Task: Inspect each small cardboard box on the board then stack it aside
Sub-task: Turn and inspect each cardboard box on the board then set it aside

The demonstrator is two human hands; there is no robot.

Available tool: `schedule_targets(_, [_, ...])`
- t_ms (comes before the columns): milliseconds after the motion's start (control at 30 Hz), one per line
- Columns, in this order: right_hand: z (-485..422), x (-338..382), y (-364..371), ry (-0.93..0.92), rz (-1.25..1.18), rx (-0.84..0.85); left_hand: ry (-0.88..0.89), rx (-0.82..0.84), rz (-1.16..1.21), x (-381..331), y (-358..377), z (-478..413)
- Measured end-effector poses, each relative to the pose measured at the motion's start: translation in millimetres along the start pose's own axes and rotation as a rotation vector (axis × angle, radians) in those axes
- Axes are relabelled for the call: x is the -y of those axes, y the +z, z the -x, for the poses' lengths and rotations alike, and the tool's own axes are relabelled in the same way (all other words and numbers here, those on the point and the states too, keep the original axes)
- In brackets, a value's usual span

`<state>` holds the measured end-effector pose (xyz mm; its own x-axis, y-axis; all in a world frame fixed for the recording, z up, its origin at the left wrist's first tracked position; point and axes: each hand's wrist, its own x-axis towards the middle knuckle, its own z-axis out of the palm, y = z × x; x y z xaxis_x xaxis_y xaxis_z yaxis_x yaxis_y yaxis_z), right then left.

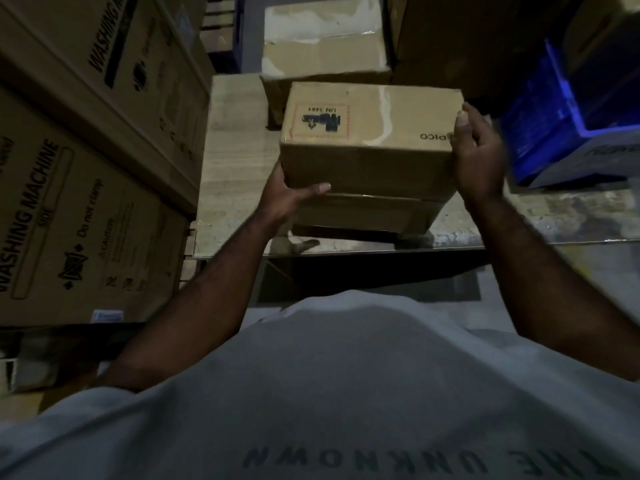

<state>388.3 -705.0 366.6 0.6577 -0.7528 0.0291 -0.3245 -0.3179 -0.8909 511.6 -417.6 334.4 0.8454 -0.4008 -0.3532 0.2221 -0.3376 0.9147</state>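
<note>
Two big cartons (86, 209) printed "WASHING MACHINE" stand stacked at left in a dim storeroom. A blue plastic crate (568, 126) sits tilted at right and a large taped carton (325, 53) at the back, while a grey T-shirt (346, 393) fills the foreground.

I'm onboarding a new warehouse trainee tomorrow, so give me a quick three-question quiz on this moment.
1. True or false: only the left hand touches the top box.
2. The top box is directly above: A) another cardboard box, B) a blue crate, C) bare floor.
3. Fill in: the big cartons at the left are printed WASHING ____.
Key: 1 false, the right hand grips its right end; 2 A; 3 MACHINE.
</note>
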Motion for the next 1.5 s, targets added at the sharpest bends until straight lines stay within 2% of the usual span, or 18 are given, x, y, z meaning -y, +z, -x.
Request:
schedule_targets(133, [-7.6, 12.8, -13.6, -0.123, 0.050, -0.043, 0.074, -0.044, 0.020, -24.2, -10.6, -4.9])
schedule_targets(267, [-9.5, 23.8, -12.4, -0.174, 0.126, -0.121, 0.028, -0.163, -0.037, -36.6, -10.5, -8.0])
schedule_targets(467, [-12.7, 24.1, 0.4, -0.159, 0.430, -0.014, -0.057, -0.208, -0.133, -23.5, -5.7, 1.4])
schedule_targets(600, [-3.5, 25.3, 3.5, -0.089, 0.460, 0.022, -0.017, -0.225, -0.116, -28.2, -9.6, 6.0])
schedule_targets(700, [8.2, 29.7, 7.6, -0.037, 0.308, 0.032, 0.018, -0.259, -0.126, -43.2, -15.0, 2.7])
schedule_targets(800, [18.9, 29.3, 12.3, 0.100, -0.032, -0.016, 0.109, -0.281, -0.227, -66.7, -16.0, 2.9])
schedule_targets(867, [22.2, 15.3, 14.2, 0.248, -0.235, -0.014, 0.232, -0.272, -0.400, -84.5, -12.5, 6.6])
schedule_targets(967, [19.6, -24.2, 28.0, 0.510, -0.616, 0.094, 0.406, -0.190, -0.637, -109.1, 5.6, 23.2])
schedule_targets(1033, [40.4, -8.8, 35.1, 0.689, -0.684, 0.105, 0.485, -0.113, -0.809, -113.8, 24.7, 34.2])
schedule_targets(1100, [53.5, -9.7, 40.2, 0.776, -0.691, 0.149, 0.557, -0.050, -1.013, -106.2, 46.0, 42.6])
schedule_targets(1200, [59.9, -21.4, 34.6, 0.781, -0.612, 0.139, 0.662, 0.012, -1.217, -84.5, 70.0, 52.9])
schedule_targets(1333, [45.2, -21.4, 4.4, 0.717, -0.590, 0.104, 0.790, 0.040, -1.292, -73.7, 86.0, 54.0])
schedule_targets(1500, [20.7, -10.6, -31.0, 0.540, -0.841, 0.178, 0.861, 0.059, -1.311, -65.7, 94.4, 52.9])
